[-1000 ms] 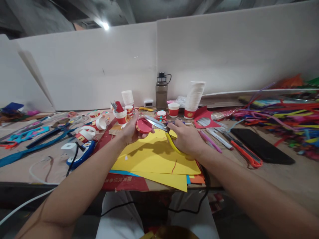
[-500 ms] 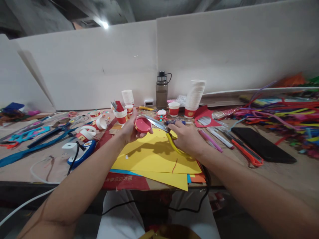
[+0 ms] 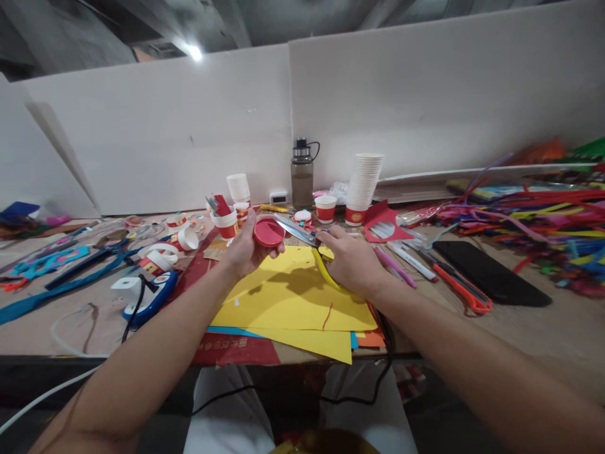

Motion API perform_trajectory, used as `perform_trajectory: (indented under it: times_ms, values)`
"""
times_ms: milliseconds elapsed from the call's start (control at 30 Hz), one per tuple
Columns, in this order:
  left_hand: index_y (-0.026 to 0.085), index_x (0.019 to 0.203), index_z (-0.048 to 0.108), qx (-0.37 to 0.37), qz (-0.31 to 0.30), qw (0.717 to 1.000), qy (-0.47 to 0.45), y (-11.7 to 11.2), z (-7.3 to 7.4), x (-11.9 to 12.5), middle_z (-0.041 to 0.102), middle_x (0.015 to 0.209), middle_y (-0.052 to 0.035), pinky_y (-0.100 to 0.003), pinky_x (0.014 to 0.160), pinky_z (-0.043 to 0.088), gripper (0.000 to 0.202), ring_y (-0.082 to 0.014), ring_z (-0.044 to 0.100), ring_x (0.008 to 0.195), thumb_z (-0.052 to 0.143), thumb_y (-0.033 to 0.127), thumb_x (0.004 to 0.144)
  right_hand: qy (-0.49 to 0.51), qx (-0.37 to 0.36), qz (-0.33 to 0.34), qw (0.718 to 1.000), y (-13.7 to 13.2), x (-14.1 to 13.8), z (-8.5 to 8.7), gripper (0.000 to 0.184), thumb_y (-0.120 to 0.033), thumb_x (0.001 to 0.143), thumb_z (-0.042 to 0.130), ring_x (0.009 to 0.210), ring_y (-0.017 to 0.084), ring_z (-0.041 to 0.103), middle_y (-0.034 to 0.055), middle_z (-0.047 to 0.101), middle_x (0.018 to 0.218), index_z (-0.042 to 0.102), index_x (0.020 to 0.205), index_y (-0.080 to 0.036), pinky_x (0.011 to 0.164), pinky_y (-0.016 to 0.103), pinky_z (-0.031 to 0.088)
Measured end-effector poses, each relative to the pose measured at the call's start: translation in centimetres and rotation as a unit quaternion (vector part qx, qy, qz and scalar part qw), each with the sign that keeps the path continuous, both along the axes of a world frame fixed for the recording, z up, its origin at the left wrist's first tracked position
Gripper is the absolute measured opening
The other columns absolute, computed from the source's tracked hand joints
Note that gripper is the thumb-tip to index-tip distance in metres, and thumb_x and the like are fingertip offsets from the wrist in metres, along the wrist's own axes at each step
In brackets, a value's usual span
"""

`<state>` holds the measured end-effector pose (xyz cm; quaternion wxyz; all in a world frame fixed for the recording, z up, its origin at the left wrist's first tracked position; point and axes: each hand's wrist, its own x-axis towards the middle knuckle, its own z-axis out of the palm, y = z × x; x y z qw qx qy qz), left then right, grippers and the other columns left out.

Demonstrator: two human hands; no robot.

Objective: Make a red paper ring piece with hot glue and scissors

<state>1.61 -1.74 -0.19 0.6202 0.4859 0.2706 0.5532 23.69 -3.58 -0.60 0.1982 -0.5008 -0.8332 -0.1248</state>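
Observation:
My left hand (image 3: 248, 248) grips a cut-down paper cup (image 3: 269, 232), its round red face turned up toward me. In my right hand (image 3: 352, 261) is a pair of scissors (image 3: 297, 229) with a yellow handle. Their blades point left and reach close to the cup's right edge; whether they touch it I cannot tell. Both hands are above a sheet of yellow paper (image 3: 283, 302) that bears small scraps. A red sheet with a round hole (image 3: 375, 227) lies beyond my right hand.
A water bottle (image 3: 302, 180) and a tall stack of paper cups (image 3: 363, 189) stand at the back. On the right are markers (image 3: 416, 260), an orange box cutter (image 3: 463, 287), a black phone (image 3: 491, 271) and pipe cleaners (image 3: 529, 217). A blue-and-white power strip (image 3: 154, 302) lies left.
The view has shifted slightly. The scissor blades have come off the cup's red face to its right edge, and the cup is tilted a little more toward me.

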Motion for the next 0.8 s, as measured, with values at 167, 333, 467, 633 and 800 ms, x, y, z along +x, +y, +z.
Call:
perform_trajectory:
  times_ms: [167,333,467,633,800]
  values:
    - [0.015,0.100,0.054,-0.007,-0.026,1.000,0.006,-0.10,-0.12,0.01,0.067,0.072,-0.0080,-0.019,0.035,0.041,0.051,-0.0148,0.063,0.049,0.035,0.061,0.090,-0.017,-0.011,-0.004,1.000,-0.12,-0.08,0.19,0.042,-0.032,0.084,0.052,0.087,0.023,0.063,0.0087,0.060,0.117,0.057,0.124,-0.023,0.068,0.031,0.040]
    - [0.015,0.098,0.054,-0.009,-0.033,0.999,0.014,-0.14,0.15,-0.23,0.067,0.068,-0.0071,-0.017,0.032,0.037,0.052,-0.0134,0.061,0.044,0.030,0.061,0.091,-0.020,-0.006,0.003,1.000,-0.04,-0.07,0.01,0.037,-0.032,0.085,0.051,0.085,0.022,0.062,0.0089,0.061,0.115,0.058,0.120,-0.021,0.067,0.031,0.038]
    - [0.015,0.095,0.055,-0.015,-0.032,0.999,0.027,-0.11,0.32,-0.45,0.068,0.071,-0.0093,-0.017,0.031,0.035,0.056,-0.0118,0.058,0.042,0.027,0.063,0.091,-0.022,0.001,0.012,1.000,-0.04,-0.03,-0.07,0.036,-0.031,0.085,0.050,0.084,0.022,0.062,0.0084,0.062,0.114,0.059,0.119,-0.022,0.066,0.031,0.038]
    - [0.014,0.090,0.056,-0.032,-0.035,0.998,0.028,-0.02,0.43,-0.57,0.068,0.070,-0.0104,-0.017,0.030,0.032,0.063,-0.0115,0.057,0.040,0.025,0.069,0.088,-0.035,-0.010,0.005,0.999,-0.18,-0.11,0.10,0.035,-0.031,0.086,0.049,0.084,0.022,0.061,0.0101,0.061,0.114,0.059,0.119,-0.021,0.068,0.032,0.038]
    - [0.013,0.098,0.058,-0.023,0.008,0.999,-0.023,0.00,0.36,0.00,0.067,0.072,-0.0082,-0.021,0.037,0.042,0.062,-0.0163,0.066,0.054,0.027,0.066,0.090,-0.021,-0.018,0.002,1.000,-0.13,-0.16,0.15,0.031,-0.030,0.087,0.049,0.087,0.023,0.062,0.0095,0.063,0.111,0.060,0.114,-0.020,0.070,0.032,0.039]
